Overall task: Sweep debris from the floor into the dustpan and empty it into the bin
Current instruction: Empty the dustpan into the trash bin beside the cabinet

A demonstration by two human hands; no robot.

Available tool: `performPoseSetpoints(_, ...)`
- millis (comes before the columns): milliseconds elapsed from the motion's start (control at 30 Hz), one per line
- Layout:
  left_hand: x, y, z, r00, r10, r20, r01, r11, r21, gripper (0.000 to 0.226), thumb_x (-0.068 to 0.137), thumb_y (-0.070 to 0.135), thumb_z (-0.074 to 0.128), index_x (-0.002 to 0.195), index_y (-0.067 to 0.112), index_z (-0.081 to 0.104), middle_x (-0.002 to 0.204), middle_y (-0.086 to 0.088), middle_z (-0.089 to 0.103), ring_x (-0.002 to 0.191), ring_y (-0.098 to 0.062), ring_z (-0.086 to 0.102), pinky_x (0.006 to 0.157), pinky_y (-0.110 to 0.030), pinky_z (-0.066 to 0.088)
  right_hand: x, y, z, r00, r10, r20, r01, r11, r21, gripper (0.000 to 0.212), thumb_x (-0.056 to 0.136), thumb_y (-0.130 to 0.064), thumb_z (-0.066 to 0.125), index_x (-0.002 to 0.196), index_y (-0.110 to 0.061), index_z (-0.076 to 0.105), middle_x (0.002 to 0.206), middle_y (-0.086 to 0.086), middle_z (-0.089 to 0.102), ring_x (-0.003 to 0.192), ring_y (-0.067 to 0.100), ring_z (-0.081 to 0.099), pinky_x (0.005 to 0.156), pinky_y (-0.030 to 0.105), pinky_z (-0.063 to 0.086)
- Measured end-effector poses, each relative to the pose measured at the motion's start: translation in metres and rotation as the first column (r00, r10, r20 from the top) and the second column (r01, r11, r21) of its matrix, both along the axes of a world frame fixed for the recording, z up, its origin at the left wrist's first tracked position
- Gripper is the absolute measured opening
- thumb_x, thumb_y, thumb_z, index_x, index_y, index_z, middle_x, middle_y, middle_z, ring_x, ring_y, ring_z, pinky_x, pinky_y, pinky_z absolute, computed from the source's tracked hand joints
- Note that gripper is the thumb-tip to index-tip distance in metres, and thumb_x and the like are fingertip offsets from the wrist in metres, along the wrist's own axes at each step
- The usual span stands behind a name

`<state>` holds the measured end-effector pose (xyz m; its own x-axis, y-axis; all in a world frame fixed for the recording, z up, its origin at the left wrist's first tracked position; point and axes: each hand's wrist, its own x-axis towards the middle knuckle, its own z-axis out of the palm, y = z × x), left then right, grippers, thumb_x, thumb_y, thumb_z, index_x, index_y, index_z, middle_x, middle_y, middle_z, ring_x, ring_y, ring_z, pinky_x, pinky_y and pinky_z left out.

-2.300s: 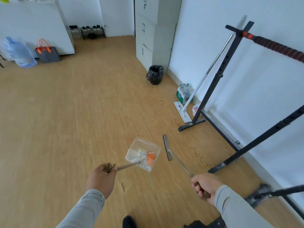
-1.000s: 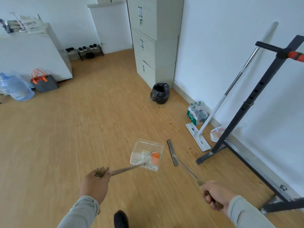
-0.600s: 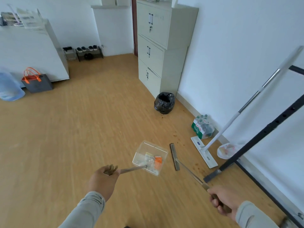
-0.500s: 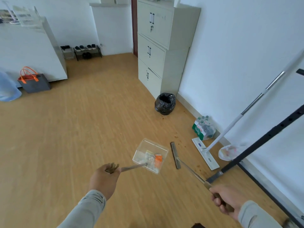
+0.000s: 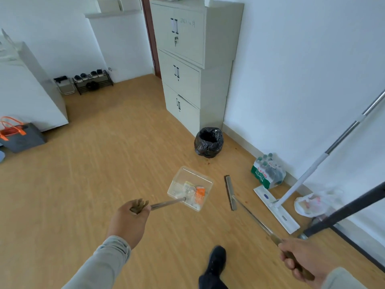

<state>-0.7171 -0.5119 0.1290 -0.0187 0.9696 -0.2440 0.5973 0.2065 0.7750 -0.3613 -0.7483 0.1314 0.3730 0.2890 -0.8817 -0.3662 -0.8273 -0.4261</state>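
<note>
My left hand (image 5: 130, 222) grips the handle of a clear plastic dustpan (image 5: 190, 187), held above the wooden floor. Orange, white and yellowish debris (image 5: 196, 193) lies inside the pan. My right hand (image 5: 300, 260) grips the long handle of a broom whose narrow brush head (image 5: 230, 192) hangs to the right of the dustpan. A small bin with a black bag liner (image 5: 209, 142) stands open beyond the dustpan, by the cabinet corner and the white wall.
A tall beige cabinet (image 5: 193, 65) stands behind the bin. A pack of water bottles (image 5: 267, 174), a flat mop (image 5: 277, 207) leaning on the wall, a white plastic bag (image 5: 310, 204) and a black rack bar (image 5: 345, 210) line the right wall. My shoe (image 5: 216, 261) is below.
I have walked toward the bin, which now appears larger and closer. Dustpan and broom stay held in the same grips, carried forward with me.
</note>
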Motion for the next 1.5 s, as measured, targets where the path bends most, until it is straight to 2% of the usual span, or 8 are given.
performPoseSetpoints(233,0.094,0.166,0.043,0.991,-0.103,-0.089,0.109,0.991,0.075,0.016,0.085,0.036,0.075,0.1,0.031,0.073,0.09,0.018,0.072,0.084,-0.009,0.067,0.075,-0.031,0.052,0.074,0.102,-0.003,0.998,-0.036,-0.043,0.039,0.997,0.066,0.02,0.094,-0.009,0.057,0.075,-0.004,0.057,0.059,0.012,0.048,0.041,0.016,0.037,0.04,0.021,0.031)
performPoseSetpoints(400,0.149,0.249,0.075,0.973,-0.172,-0.152,0.192,0.973,0.129,0.019,0.085,0.038,0.074,0.102,0.029,0.072,0.084,0.012,0.072,0.069,-0.015,0.067,0.058,-0.027,0.048,0.114,0.154,0.011,0.996,-0.086,-0.004,0.086,0.985,0.148,0.015,0.094,-0.007,0.057,0.08,-0.004,0.056,0.054,0.009,0.049,0.036,0.013,0.037,0.038,0.018,0.03)
performPoseSetpoints(567,0.198,0.323,0.098,0.938,-0.269,-0.219,0.31,0.934,0.178,0.016,0.087,0.041,0.071,0.1,0.032,0.069,0.077,0.003,0.07,0.063,-0.024,0.063,0.059,-0.032,0.048,0.133,0.186,0.019,0.991,-0.131,-0.006,0.13,0.978,0.163,0.013,0.094,-0.007,0.059,0.105,-0.001,0.064,0.056,0.009,0.052,0.038,0.014,0.039,0.038,0.019,0.03)
performPoseSetpoints(733,0.242,0.405,0.105,0.912,-0.362,-0.193,0.399,0.892,0.211,0.011,0.087,0.035,0.073,0.095,0.028,0.071,0.093,0.02,0.068,0.076,0.0,0.061,0.064,-0.024,0.044,0.135,0.22,0.018,0.982,-0.185,0.038,0.175,0.967,0.187,0.023,0.093,-0.008,0.06,0.111,0.007,0.059,0.061,0.012,0.053,0.043,0.016,0.04,0.039,0.02,0.029)
performPoseSetpoints(800,0.258,0.442,0.106,0.88,-0.419,-0.226,0.465,0.857,0.222,0.01,0.087,0.035,0.073,0.095,0.029,0.071,0.092,0.02,0.068,0.078,0.001,0.06,0.065,-0.023,0.043,0.132,0.24,0.021,0.974,-0.224,0.042,0.212,0.958,0.193,0.012,0.093,-0.007,0.06,0.103,-0.002,0.06,0.065,0.013,0.057,0.045,0.016,0.041,0.04,0.021,0.03)
performPoseSetpoints(1100,0.323,0.612,0.09,0.614,-0.673,-0.412,0.78,0.598,0.186,0.012,0.09,0.037,0.069,0.096,0.03,0.063,0.086,0.017,0.064,0.08,-0.007,0.06,0.074,-0.027,0.044,0.097,0.369,0.031,0.944,-0.321,0.073,0.301,0.932,0.2,0.018,0.094,-0.006,0.059,0.111,-0.005,0.065,0.071,0.014,0.06,0.047,0.017,0.042,0.039,0.021,0.031)
performPoseSetpoints(1300,0.354,0.686,0.09,0.386,-0.718,-0.579,0.916,0.372,0.149,0.011,0.09,0.047,0.061,0.093,0.037,0.059,0.084,0.015,0.065,0.081,-0.015,0.064,0.079,-0.038,0.056,0.072,0.456,0.05,0.91,-0.415,0.014,0.404,0.893,0.201,0.02,0.095,-0.007,0.06,0.115,-0.011,0.064,0.073,0.013,0.06,0.048,0.014,0.045,0.039,0.023,0.035)
performPoseSetpoints(1500,0.381,0.715,0.086,0.144,-0.668,-0.731,0.988,0.14,0.067,0.025,0.095,0.05,0.051,0.112,0.034,0.059,0.087,0.013,0.066,0.079,-0.016,0.063,0.078,-0.035,0.055,0.068,0.523,0.051,0.867,-0.497,0.03,0.482,0.854,0.194,0.017,0.094,-0.006,0.059,0.108,-0.009,0.067,0.072,0.012,0.061,0.05,0.014,0.047,0.043,0.023,0.037)
